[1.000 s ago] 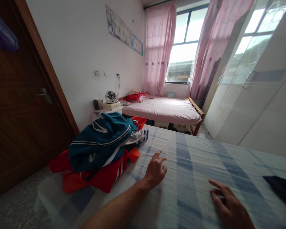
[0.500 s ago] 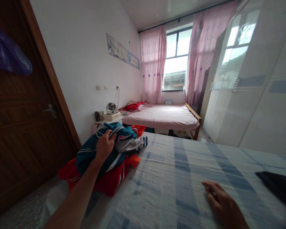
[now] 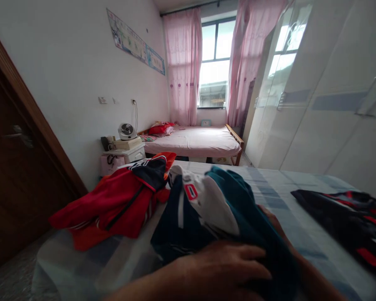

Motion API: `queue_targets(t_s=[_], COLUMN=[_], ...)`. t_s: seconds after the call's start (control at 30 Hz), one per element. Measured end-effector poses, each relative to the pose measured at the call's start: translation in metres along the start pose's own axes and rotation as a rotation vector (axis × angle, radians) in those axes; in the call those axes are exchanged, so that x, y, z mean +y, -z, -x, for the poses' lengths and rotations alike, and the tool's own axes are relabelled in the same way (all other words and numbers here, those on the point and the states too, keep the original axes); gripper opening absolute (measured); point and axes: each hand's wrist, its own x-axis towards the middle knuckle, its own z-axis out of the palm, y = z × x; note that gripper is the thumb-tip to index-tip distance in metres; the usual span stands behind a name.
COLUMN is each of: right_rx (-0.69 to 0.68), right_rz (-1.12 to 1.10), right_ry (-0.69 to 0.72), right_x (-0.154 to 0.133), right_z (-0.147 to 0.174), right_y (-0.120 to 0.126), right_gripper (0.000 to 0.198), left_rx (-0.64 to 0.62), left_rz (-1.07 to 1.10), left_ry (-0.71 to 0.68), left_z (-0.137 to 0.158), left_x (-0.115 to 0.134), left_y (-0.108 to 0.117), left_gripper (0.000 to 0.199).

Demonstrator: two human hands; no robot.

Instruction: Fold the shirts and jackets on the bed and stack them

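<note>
A bunched teal, white and dark sports jacket (image 3: pixel 219 200) with a small red badge lies on the near bed in front of me. My left hand (image 3: pixel 228 263) rests over its near side, fingers stretched and apart, somewhat blurred. At the jacket's right edge is my right hand (image 3: pixel 274 221); the garment covers its fingers, so their grip is hidden. To the left lies a heap of red, orange and navy clothes (image 3: pixel 122 200), with white stripes on some of them.
A black and red garment (image 3: pixel 347 221) is spread on the right of the blue-and-white checked sheet (image 3: pixel 316 184). Beyond stand a pink-covered bed (image 3: pixel 197 140) and a nightstand (image 3: pixel 134 152) with a small fan (image 3: pixel 127 131). A white wardrobe (image 3: pixel 303 121) lines the right side.
The teal jacket has come off the heap to the middle in front of me, uncovering the red clothes. My left hand moved right with it; my right hand is now at its edge. The view turned right.
</note>
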Motion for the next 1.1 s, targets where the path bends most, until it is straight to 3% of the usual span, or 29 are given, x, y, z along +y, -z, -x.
queue_targets(t_s=[0.03,0.1,0.17,0.3,0.37,0.43,0.57,0.63,0.73,0.8,0.9,0.97,1.03,1.1], right_rx=[-0.013,-0.049,-0.05,0.096,0.142,0.086,-0.125,-0.21,-0.309,-0.156,0.346,0.57,0.631,0.59], right_rz=[-0.045,-0.15,-0.262,-0.338,-0.201,-0.03,0.295,0.428,0.386,0.214,-0.163,-0.343,-0.411,-0.395], right_ry=[-0.016,-0.057,-0.108,-0.274,-0.201,-0.009,0.301,0.298,0.194,0.134,0.003,-0.092,-0.164,-0.236], right_x=[0.001,0.006,0.011,0.005,-0.012,-0.035,-0.074,-0.081,-0.078,-0.077,-0.077,-0.073,-0.058,-0.035], right_z=[0.0,-0.002,-0.004,-0.006,-0.001,0.008,0.029,0.034,0.025,0.011,-0.01,-0.017,-0.017,-0.01], right_y=[0.003,0.007,0.008,0.008,0.013,0.018,0.01,0.0,-0.001,0.018,0.069,0.102,0.122,0.13], right_gripper=[0.033,0.033,0.034,0.042,0.047,0.051,0.069,0.073,0.047,0.033,0.033,0.038,0.04,0.04], left_rx=[-0.04,0.006,0.152,0.387,0.396,0.343,0.241,0.239,0.217,0.209,0.209,0.204,0.196,0.193], left_rz=[-0.033,-0.115,-0.226,-0.513,-0.573,-0.498,-0.345,-0.305,-0.226,-0.251,-0.343,-0.385,-0.394,-0.386], left_ry=[-0.024,0.025,0.192,0.632,0.852,1.036,1.18,1.202,1.194,1.172,1.126,1.125,1.144,1.145], left_z=[0.006,0.021,0.04,0.083,0.102,0.116,0.12,0.115,0.108,0.106,0.108,0.111,0.113,0.113], left_x=[0.0,-0.006,-0.02,-0.054,-0.067,-0.074,-0.077,-0.076,-0.076,-0.077,-0.08,-0.082,-0.085,-0.088], left_y=[-0.012,-0.024,-0.023,-0.005,0.001,0.002,-0.001,0.0,0.003,0.004,0.003,0.002,0.002,0.002], left_gripper=[0.036,0.031,0.027,0.036,0.05,0.065,0.073,0.072,0.059,0.049,0.048,0.056,0.064,0.067])
